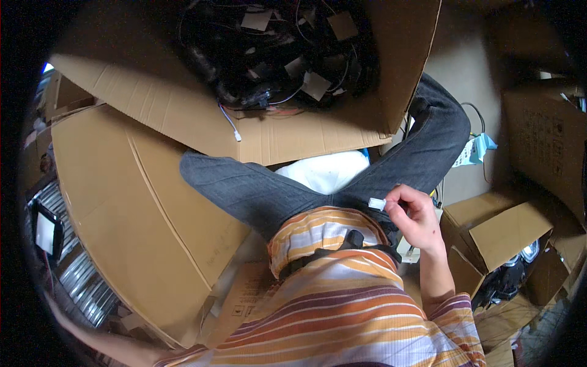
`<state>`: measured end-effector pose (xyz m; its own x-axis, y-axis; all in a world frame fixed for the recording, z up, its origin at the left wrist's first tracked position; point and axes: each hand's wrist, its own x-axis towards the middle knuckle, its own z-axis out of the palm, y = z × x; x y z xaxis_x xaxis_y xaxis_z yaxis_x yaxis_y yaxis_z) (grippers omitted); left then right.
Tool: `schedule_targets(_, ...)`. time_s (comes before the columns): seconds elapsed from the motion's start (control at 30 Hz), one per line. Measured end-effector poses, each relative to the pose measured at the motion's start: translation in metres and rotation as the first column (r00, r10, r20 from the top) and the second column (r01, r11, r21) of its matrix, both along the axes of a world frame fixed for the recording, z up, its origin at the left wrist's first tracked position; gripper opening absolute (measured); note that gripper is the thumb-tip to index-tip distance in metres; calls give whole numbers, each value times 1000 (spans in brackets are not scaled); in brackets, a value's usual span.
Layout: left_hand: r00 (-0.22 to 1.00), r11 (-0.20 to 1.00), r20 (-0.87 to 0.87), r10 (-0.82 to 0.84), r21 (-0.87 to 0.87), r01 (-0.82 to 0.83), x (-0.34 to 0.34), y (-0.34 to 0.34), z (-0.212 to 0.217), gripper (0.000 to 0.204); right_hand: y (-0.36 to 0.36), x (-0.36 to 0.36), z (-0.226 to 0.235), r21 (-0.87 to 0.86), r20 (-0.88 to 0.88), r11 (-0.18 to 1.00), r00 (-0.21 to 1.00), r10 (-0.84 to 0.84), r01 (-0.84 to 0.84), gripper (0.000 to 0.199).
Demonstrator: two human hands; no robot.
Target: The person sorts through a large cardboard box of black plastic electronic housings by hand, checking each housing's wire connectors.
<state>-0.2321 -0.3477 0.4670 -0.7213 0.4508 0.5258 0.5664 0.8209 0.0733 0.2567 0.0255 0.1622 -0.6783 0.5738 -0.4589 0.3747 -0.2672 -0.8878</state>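
Left forearm [119, 347] well left of grip; left hand out of view, can't tell its state. Open carton [177, 116] ahead-left. Small white piece [376, 203] pokes left, right hand [417, 221] clamping its end. Pinch lightly, squarely.

Head view: aimed downward from the wearer's head
Striped shirt [330, 300]: seen close, lower edge
Open carton [299, 136]: looked into from above

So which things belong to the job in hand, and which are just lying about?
In use: white connector, in the right hand; probably the cardboard box of black wiring.

Apparently lying about: pale blue sheet; large carton, left; small open carton, right.
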Motion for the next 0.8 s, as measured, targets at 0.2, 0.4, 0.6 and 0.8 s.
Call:
schedule_targets(0.2, 851, 896, 483, 206, -443, 34, -127, -73, -42, 40, 0, 3, 0, 19, -30, 1000, 1000, 6, -6, 7)
schedule_targets(0.4, 802, 862, 354, -480, 363, 355, 125, 201, -144, 29, -2, -9, 6, 50, 18, 998, 999, 47, -48, 8)
schedule_targets(0.6, 488, 554, 753, -442, -199, 809, 215, 343, -400, 66, 0, -2, 0, 14, 15, 1000, 1000, 8, -8, 8)
schedule_targets(0.8, 685, 512, 649, -331, -486, 708, 213, 358, -518, 69, 2, 4, -4, -38, 83, 998, 996, -44, 47, 8)
